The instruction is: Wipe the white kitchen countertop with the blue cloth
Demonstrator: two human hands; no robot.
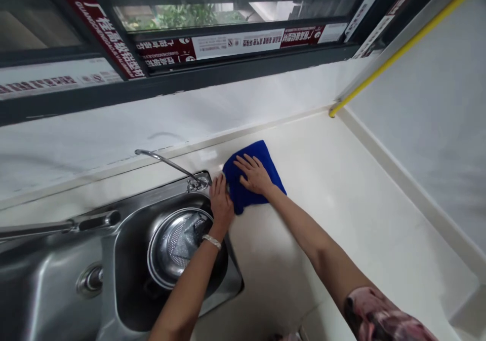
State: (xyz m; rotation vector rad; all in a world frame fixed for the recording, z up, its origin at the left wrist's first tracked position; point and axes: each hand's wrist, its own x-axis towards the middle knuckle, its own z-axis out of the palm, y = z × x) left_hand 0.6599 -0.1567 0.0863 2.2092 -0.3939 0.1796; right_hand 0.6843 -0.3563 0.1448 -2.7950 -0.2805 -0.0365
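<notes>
A perforated metal bowl (pixel 156 265) sat in the sink (pixel 129 285), to the left of the left hand (pixel 221 201). That hand lay palm down, fingers extended and close together, with no grasp seen; its contact with the blue cloth (pixel 268 161) just to its right could not be confirmed. The cloth lay on the counter (pixel 322 163), directly beneath the right hand (pixel 255 174), which rested flat upon it, unclenched, fingers parted.
</notes>
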